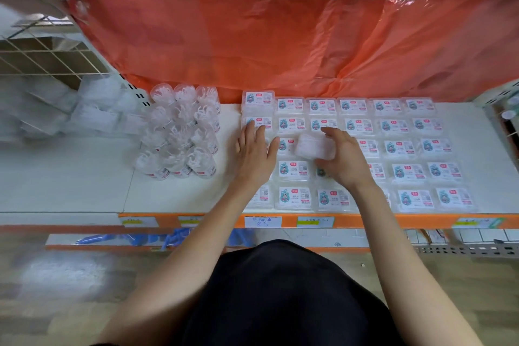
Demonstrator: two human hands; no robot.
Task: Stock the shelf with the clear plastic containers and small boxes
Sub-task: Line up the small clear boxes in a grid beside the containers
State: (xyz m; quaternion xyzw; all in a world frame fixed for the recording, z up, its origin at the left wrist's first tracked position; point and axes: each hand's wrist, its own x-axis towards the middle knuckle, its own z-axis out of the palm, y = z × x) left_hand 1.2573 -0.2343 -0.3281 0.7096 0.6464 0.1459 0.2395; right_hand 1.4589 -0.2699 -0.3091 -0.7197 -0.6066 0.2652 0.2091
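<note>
Box (316, 146): right hand (344, 161) grips, left (256, 150) flat.

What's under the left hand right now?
The left hand lies flat on the leftmost column of small boxes; its fingertips reach one box's label. The box beneath the palm is almost fully covered, so its label and exact position can't be seen.

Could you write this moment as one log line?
left grip: flat on boxes | right grip: holds box above boxes | cups: left of boxes
</note>
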